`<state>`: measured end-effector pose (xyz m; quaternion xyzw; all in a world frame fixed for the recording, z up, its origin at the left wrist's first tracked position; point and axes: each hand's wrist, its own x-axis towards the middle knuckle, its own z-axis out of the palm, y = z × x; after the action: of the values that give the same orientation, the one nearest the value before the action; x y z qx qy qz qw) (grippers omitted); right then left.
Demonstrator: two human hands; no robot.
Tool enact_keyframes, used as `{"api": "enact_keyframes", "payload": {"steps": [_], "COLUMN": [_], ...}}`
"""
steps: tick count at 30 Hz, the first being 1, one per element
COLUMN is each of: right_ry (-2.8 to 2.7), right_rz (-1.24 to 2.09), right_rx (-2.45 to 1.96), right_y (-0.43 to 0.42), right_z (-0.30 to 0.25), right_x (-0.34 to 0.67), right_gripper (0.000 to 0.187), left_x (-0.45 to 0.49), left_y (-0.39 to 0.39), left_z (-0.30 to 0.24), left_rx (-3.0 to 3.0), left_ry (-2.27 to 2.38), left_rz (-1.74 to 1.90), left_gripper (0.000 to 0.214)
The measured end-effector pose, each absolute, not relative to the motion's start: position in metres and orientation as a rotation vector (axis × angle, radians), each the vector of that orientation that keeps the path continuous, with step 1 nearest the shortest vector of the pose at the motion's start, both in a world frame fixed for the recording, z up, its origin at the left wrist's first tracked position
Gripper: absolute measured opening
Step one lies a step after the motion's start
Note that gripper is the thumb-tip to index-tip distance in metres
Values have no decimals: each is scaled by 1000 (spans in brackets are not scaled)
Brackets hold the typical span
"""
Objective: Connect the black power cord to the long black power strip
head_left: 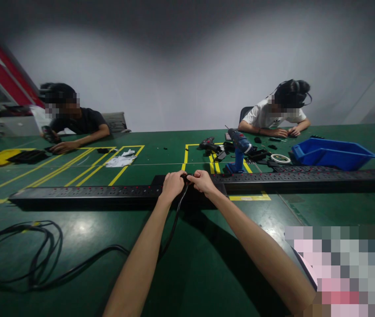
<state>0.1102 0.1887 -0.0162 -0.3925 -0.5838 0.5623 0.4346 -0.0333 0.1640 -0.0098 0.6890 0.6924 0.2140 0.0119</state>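
Note:
My left hand (173, 184) and my right hand (202, 181) meet over the middle of a long black power strip (101, 193). Fingers of both are closed in a pinch around the upper end of a black cable (176, 218). What sits right between the fingertips is small and partly hidden by them. From there the cable runs down toward me, passes by my left forearm and lies in loose loops at the left of the table. Rows of sockets with small red marks line the strip's top.
A blue cordless drill (238, 149) stands beyond the strip, near another power tool (209, 143), a roll of tape (280, 158) and a blue bin (334, 152). White papers (121, 160) lie left of centre. Two people sit across the green table (85, 237). A yellow tray (1, 157) is far left.

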Motion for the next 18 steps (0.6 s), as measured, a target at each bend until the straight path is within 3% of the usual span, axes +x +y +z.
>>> {"api": "enact_keyframes", "payload": {"steps": [18], "right_ry": [-1489], "right_rz": [1276], "right_rx": [-1044], "right_y": [184], "right_z": [-13], "right_x": [108], "right_gripper": [41], "left_x": [-32], "left_y": [163], "left_z": [-9], "left_rx": [2142], "left_ry": [2172], "left_rz": [644], "left_gripper": [38]}}
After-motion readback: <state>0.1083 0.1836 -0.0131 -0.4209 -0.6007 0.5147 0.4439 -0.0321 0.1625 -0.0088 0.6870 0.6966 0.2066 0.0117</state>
